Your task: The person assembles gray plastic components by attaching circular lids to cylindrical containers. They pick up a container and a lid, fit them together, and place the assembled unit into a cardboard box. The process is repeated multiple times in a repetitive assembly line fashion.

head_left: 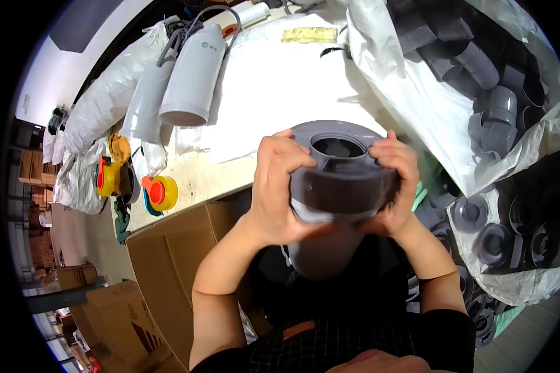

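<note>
In front of my chest I hold a dark grey round plastic cap (342, 189) with a raised ring around a central hole. My left hand (270, 193) wraps its left side, fingers bent over the top near the ring. My right hand (398, 183) grips the right side the same way. Below the cap a lighter grey cylinder (323, 255) reaches down toward my lap. Its lower end is blurred, and I cannot tell how the two are joined. Farther left on the worktable lie two light grey plastic cylinders (195, 78) with dark cords.
Yellow tape rolls (163, 193) with red parts sit at the corner of the wooden worktable (196, 177). A cardboard box (174, 248) stands below its edge. To the right, white sacks (410, 118) hold grey pipe elbows (499, 109) and round grey caps (494, 242).
</note>
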Available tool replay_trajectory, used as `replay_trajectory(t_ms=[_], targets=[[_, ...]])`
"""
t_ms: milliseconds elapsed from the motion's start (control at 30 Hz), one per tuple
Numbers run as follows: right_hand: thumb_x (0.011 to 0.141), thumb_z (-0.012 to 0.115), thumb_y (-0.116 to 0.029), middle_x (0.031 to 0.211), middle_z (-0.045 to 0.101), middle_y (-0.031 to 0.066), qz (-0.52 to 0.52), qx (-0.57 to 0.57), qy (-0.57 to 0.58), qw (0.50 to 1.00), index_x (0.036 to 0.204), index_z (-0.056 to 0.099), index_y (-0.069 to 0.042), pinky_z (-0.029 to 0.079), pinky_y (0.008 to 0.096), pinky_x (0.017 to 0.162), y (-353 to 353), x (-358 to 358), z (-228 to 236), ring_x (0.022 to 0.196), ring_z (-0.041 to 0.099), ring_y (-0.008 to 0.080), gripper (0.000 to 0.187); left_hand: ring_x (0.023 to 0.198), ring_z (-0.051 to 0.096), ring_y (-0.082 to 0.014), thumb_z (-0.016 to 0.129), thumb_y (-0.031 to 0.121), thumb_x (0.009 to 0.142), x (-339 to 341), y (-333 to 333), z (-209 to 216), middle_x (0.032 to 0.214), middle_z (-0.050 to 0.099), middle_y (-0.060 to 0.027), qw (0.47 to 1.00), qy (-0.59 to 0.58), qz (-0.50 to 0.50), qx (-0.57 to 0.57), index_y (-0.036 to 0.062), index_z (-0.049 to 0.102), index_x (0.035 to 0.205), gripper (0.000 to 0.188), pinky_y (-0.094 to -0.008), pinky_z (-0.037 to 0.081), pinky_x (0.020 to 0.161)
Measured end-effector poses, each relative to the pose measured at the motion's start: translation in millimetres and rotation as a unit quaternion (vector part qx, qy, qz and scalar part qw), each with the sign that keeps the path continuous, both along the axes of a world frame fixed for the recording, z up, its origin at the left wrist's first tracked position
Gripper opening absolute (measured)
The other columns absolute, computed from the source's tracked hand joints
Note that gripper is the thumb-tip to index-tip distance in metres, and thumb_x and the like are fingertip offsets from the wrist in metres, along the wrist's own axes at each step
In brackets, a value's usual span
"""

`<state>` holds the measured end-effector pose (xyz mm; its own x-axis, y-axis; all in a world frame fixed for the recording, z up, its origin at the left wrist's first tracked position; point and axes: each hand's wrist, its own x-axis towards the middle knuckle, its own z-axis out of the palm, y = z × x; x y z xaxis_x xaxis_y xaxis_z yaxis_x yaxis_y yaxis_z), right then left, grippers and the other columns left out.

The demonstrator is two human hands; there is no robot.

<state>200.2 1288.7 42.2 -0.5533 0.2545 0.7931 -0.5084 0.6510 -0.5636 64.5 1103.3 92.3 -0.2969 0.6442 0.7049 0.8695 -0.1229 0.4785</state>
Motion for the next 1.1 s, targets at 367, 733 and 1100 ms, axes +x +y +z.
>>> replay_trajectory(t_ms=[367, 733, 1100], targets=[[0.063, 0.091, -0.027, 0.104, 0.064, 0.0074, -0.116, 0.039, -0.093, 0.988, 0.111, 0.065, -0.008, 0.030, 0.0576, 0.113, -32, -5, 38, 0.102, 0.060, 0.0287, 0.058, 0.097, 0.052, -0.0267, 0.054, 0.029, 0.100, -1, 28, -26, 0.102, 0.053, -0.0146, 0.981, -0.179, 0.011, 0.077, 0.0014, 0.058, 0.105, 0.028, -0.0379, 0.042, 0.092], [0.105, 0.052, -0.033, 0.094, 0.044, -0.0044, 0.456, -0.762, 0.386, 0.251, 0.103, 0.053, -0.017, 0.015, 0.0507, 0.124, 78, 71, -100, 0.100, 0.046, 0.0112, 0.016, 0.074, 0.059, -0.0113, 0.059, 0.017, 0.102, 57, -54, -91, 0.086, 0.066, -0.0021, 0.817, -0.552, 0.076, -0.145, -0.0027, 0.074, 0.093, 0.027, -0.0287, 0.048, 0.069], [0.101, 0.058, -0.041, 0.086, 0.056, 0.0001, 0.397, -0.630, 0.051, 0.666, 0.087, 0.051, -0.017, 0.029, 0.0437, 0.112, 95, -8, -93, 0.099, 0.056, 0.0177, 0.029, 0.085, 0.063, -0.0290, 0.069, 0.013, 0.090, -143, 80, -150, 0.085, 0.068, -0.0109, 0.893, -0.224, 0.332, -0.204, 0.0039, 0.071, 0.084, 0.012, -0.0384, 0.049, 0.077]])
